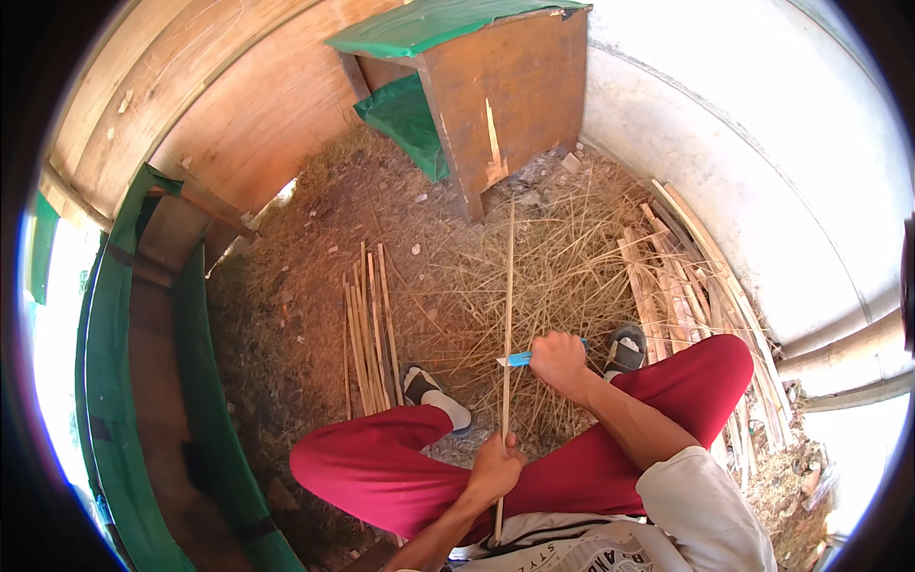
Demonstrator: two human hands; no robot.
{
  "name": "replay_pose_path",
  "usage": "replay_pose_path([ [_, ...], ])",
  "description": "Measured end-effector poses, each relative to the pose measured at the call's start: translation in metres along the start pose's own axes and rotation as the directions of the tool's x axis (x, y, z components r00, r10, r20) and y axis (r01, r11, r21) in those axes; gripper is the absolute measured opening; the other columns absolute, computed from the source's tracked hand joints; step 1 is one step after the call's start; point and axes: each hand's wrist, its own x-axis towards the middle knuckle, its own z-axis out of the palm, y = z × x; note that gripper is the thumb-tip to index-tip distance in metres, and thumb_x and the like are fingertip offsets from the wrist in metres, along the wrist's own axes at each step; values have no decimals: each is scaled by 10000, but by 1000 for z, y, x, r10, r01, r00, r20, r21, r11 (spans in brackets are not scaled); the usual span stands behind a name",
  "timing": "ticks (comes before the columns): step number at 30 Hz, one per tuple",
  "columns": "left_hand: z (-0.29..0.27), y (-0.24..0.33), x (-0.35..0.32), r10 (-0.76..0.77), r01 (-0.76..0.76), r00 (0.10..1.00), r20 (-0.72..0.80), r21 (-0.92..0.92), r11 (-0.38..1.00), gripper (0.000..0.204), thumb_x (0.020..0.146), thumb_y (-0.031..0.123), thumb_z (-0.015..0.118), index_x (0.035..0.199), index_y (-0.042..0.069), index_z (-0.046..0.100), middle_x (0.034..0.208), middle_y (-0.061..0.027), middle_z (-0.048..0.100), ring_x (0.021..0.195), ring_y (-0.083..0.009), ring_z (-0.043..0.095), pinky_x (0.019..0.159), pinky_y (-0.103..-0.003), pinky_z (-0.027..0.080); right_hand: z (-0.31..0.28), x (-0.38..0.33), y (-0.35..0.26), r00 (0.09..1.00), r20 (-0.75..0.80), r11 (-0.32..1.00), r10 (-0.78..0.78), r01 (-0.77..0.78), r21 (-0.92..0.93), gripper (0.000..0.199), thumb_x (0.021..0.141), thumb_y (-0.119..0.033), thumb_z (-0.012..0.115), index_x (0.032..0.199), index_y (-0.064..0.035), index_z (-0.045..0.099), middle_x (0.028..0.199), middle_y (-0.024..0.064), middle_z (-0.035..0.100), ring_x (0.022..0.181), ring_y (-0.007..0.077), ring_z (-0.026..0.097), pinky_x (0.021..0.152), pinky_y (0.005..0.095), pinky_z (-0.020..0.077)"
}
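Note:
A long, thin pale strip of wood or bamboo (509, 286) runs away from my lap toward the wooden cabinet. My left hand (497, 468) is wrapped round its near part, just above my thighs. Farther along, my right hand (559, 364) grips a blue-handled utility knife (519, 359). Its short blade lies against the strip's right side and appears to cross it. Whether the edge bites into the strip is too small to tell. My fingers hide most of the knife's handle.
Several slim strips (367, 334) lie on the ground left of my feet. Thin shavings (562, 257) cover the ground ahead. Split wider slats (681, 286) are piled at the right by the white wall. A wooden cabinet (515, 95) with green covering stands ahead, and a green-covered bench (195, 381) at the left.

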Motion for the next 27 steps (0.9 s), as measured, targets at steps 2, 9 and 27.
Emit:
replay_pose_path([
  [2,1,-4,1,2,0,1000,28,-68,998,133,783,14,536,907,27,488,700,-73,515,590,-151,514,523,-319,412,-1,2,1,1000,9,1000,1,-1,-5,202,829,-183,591,780,-35,721,776,179,699,716,347,712,610,462,549],
  [9,-11,17,1,-104,207,959,264,-404,891,245,836,-54,551,908,118,393,639,25,442,436,-44,361,374,-243,240,-2,7,6,998,64,997,11,-16,80,175,761,-176,623,721,-16,683,720,186,670,713,369,688,646,469,547],
  [27,-152,32,-64,85,167,883,461,-478,862,248,879,-31,660,856,123,467,591,61,388,410,-34,349,364,-214,235,-103,-30,-1,518,510,705,-687,306,639,494,853,-524,713,735,-46,670,566,89,568,514,259,548,524,385,431],
])
